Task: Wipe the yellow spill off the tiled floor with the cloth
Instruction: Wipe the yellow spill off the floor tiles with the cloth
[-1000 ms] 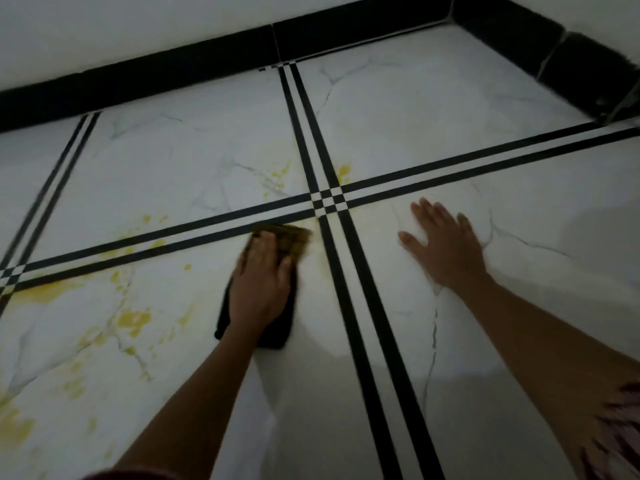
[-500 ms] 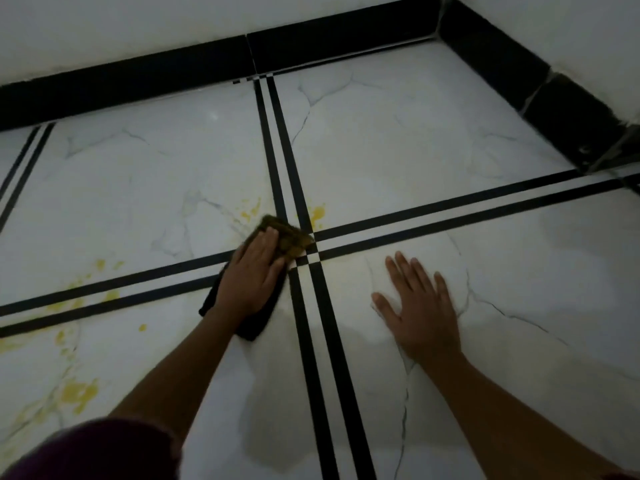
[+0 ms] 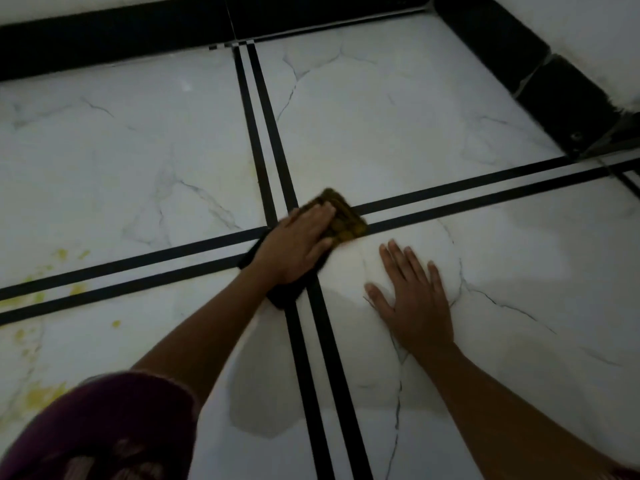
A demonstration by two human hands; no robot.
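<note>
Left hand [image 3: 298, 244] presses cloth [image 3: 343, 216] flat, fingers together; right hand [image 3: 414, 301] braces on floor [image 3: 381, 133], fingers spread. Risk: yellow-soaked cloth may smear clean tile; spill [image 3: 78, 289] at left missed.

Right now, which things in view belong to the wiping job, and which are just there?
Job: cloth; left hand pressing it; yellow spill; tiled floor; right hand flat on the tile.
Just there: black skirting; wall; sleeve.
</note>
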